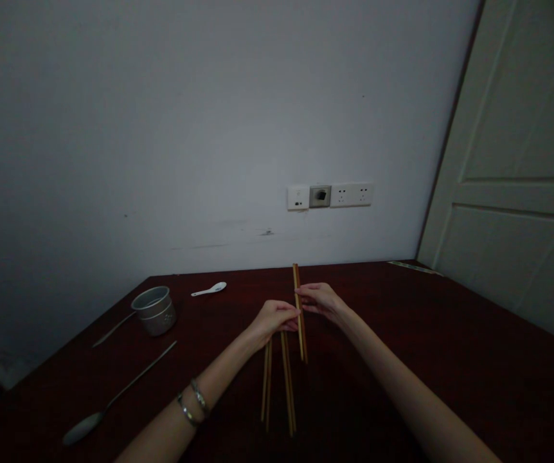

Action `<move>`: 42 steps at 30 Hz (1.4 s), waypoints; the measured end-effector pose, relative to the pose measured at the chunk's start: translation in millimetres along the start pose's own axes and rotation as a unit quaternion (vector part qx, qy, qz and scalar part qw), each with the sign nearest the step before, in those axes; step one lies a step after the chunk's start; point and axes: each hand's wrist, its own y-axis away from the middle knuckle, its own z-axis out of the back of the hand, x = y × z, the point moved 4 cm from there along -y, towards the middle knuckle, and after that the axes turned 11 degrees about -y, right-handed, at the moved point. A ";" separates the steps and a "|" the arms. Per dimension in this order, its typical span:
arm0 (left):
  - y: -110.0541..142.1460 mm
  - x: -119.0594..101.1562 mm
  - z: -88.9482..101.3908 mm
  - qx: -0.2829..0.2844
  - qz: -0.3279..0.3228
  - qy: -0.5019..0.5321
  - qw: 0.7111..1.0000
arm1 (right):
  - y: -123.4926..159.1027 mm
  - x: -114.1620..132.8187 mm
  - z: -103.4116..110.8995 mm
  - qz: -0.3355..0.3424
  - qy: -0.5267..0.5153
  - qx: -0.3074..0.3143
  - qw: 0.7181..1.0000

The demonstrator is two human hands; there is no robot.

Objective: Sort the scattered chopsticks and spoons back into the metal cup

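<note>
A pair of wooden chopsticks (pixel 301 334) is held side by side and nearly upright in the view, between both hands. My left hand (pixel 277 318) closes on it from the left, around its middle. From the right, my right hand (pixel 320 299) pinches the same pair a little higher up. Two more pairs lie on the dark red table: one chopstick pair (pixel 266 386) at the left and another pair (pixel 288 386) beside it. Their far ends pass under or behind my left hand. Two bracelets (pixel 193 402) circle my left wrist.
At the left stands a metal cup (pixel 155 312), with a thin utensil (pixel 113 331) partly behind it. A long-handled metal spoon (pixel 87 427) lies nearer. A white spoon (pixel 212 289) rests toward the wall. Sockets (pixel 349 194) sit on the wall; a door (pixel 513 193) is at right.
</note>
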 end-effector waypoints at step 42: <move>6.7 18.9 58.2 -0.066 0.033 -0.474 0.878 | 47.3 -48.9 -11.8 0.033 0.398 -0.144 0.905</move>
